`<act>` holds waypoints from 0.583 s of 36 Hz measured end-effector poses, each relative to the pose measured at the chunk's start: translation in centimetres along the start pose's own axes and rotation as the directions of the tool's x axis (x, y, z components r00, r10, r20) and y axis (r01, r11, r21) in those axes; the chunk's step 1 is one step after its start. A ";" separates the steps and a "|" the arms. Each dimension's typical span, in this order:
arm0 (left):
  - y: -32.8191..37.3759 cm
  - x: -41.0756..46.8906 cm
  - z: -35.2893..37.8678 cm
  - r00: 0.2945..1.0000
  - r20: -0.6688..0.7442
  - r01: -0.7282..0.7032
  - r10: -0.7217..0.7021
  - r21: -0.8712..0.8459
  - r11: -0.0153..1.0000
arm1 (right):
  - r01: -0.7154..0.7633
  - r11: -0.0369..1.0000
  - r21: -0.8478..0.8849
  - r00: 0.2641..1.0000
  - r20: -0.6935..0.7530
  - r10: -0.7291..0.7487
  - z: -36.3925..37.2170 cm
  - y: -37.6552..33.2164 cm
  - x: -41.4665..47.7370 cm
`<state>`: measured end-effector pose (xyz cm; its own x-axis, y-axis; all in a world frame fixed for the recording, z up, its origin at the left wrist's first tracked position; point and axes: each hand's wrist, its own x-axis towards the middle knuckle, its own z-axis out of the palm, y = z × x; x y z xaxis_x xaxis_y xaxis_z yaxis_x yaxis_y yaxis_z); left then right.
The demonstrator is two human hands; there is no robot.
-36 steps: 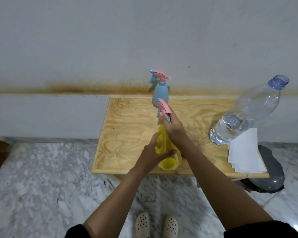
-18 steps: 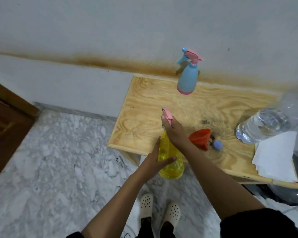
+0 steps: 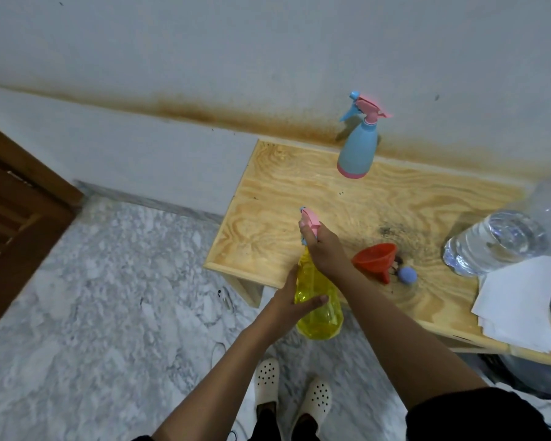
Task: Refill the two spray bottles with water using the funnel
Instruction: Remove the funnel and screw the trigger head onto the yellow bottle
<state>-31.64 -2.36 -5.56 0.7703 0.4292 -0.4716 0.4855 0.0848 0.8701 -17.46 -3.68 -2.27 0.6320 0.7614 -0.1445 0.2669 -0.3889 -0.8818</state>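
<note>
I saw the table (image 3: 299, 192) with the blue bottle (image 3: 358, 148) upright at its far edge, the funnel (image 3: 376, 259) on its side beside a cap (image 3: 407, 275), and the water bottle (image 3: 497, 243) and papers (image 3: 519, 307) at the right. At centre frame, over the near edge, the left hand (image 3: 291, 303) gripped the yellow bottle (image 3: 318, 310) and the right hand (image 3: 325, 253) clasped its sprayer (image 3: 310, 219).

The water bottle (image 3: 497, 240) is blurred, cropped at right.
</note>
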 end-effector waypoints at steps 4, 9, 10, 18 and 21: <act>0.0 -0.2 0.0 1.000 0.008 0.010 -0.009 -0.011 1.000 | -0.023 1.000 -0.011 1.000 0.012 0.023 0.0 0.4 0.0; 0.3 -0.3 0.3 1.000 0.012 0.003 -0.002 -0.037 0.999 | -0.006 1.000 -0.028 1.000 0.005 0.006 -0.2 0.5 0.0; 0.2 -0.3 0.3 1.000 0.007 0.001 -0.001 -0.040 0.999 | -0.002 1.000 -0.030 1.000 0.004 0.002 -0.3 0.4 0.0; 0.5 -0.2 0.4 1.000 0.026 0.017 -0.016 -0.023 1.000 | -0.003 1.000 -0.015 1.000 0.002 0.003 -0.5 0.5 0.0; 0.7 -0.1 0.5 0.999 0.035 0.015 -0.015 -0.001 1.000 | -0.031 1.000 0.007 1.000 0.002 0.031 -0.7 0.6 0.1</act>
<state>-31.23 -2.80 -4.98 0.7771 0.3958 -0.4893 0.4965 0.0921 0.8631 -16.76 -4.17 -2.48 0.6387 0.7499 -0.1722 0.2422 -0.4084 -0.8801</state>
